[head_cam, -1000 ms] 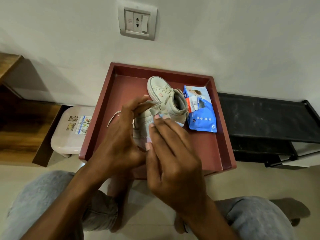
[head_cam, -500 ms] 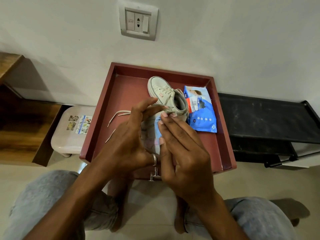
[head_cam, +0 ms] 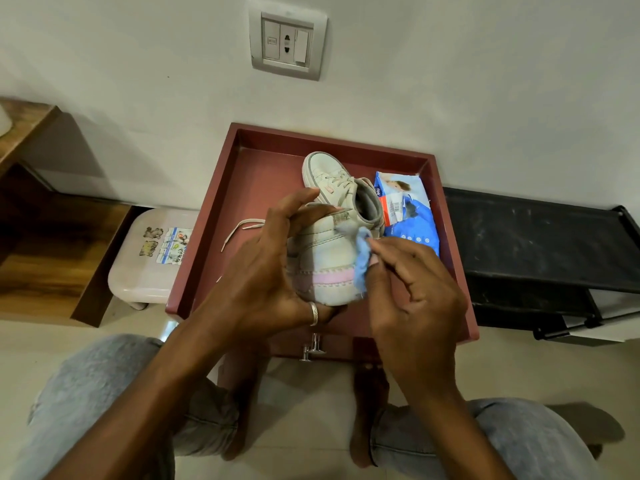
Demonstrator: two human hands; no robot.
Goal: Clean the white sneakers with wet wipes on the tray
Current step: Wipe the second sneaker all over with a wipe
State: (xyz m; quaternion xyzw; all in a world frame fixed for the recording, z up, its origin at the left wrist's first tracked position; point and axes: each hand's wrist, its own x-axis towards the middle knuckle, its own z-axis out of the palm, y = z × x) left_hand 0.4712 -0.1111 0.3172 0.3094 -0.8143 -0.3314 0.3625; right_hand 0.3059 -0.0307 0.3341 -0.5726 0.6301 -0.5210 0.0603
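My left hand (head_cam: 266,271) grips a white sneaker (head_cam: 325,261) with a pink heel stripe, heel toward me, above the red-brown tray (head_cam: 214,216). My right hand (head_cam: 412,289) pinches a light blue wet wipe (head_cam: 362,252) against the right side of that sneaker's heel. A second white sneaker (head_cam: 325,174) lies on the tray behind it, toe toward the wall. The blue pack of wet wipes (head_cam: 407,209) lies at the tray's right side. A loose white lace (head_cam: 239,228) trails over the tray floor on the left.
A small white stool (head_cam: 145,258) with stickers stands left of the tray, beside wooden furniture (head_cam: 41,244). A low black rack (head_cam: 540,244) stands on the right. The wall with a socket plate (head_cam: 287,45) is right behind the tray. My knees in grey jeans are below.
My right hand has slid off the heel's back to its right edge, uncovering the heel and the blue wipe. My left hand keeps its grip on the sneaker.
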